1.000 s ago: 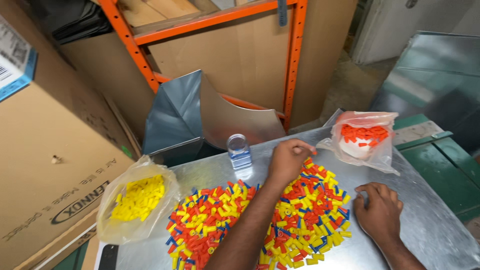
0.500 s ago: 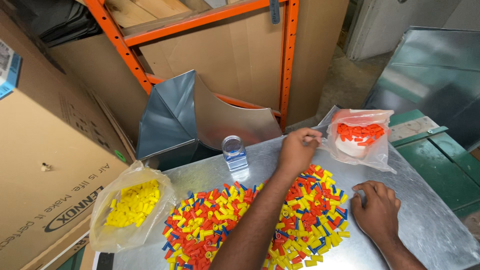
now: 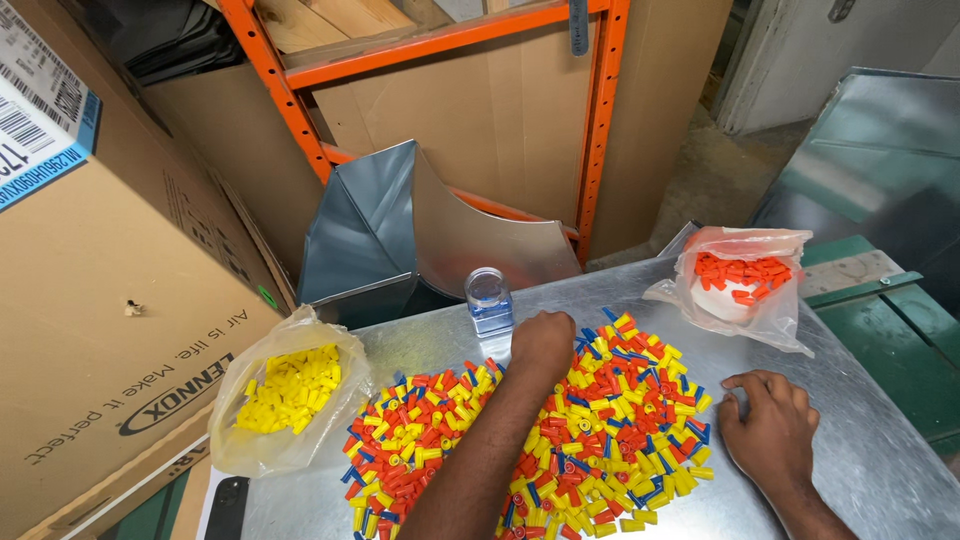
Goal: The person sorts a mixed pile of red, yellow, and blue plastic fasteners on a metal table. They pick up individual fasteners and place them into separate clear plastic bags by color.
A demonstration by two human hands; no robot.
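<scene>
Left hand (image 3: 543,342) – fingers curled under into a loose fist, knuckles down on the pile of wire connectors (image 3: 560,430); can't tell if it's pinching any. Forearm runs back across the middle of the pile toward the near edge. Right hand (image 3: 768,430) – fingers narrow, slightly bent, palm down on bare metal, fingertips touching the pile's right fringe, holding nothing that shows.

The pile is red, yellow and blue caps mixed, spread over the middle of the sheet-metal table (image 3: 860,470), reaching the near edge. Just past the left knuckles, near the far edge – small clear plastic jar (image 3: 489,297), upright. Left edge: clear bag of yellow connectors (image 3: 285,395), open, touching the pile's left side. Far right corner: clear bag of orange connectors (image 3: 735,285), apart from the pile.

Behind the table – bent sheet-metal duct piece (image 3: 400,235), orange rack upright (image 3: 598,120), big cardboard box (image 3: 90,290) at left.
</scene>
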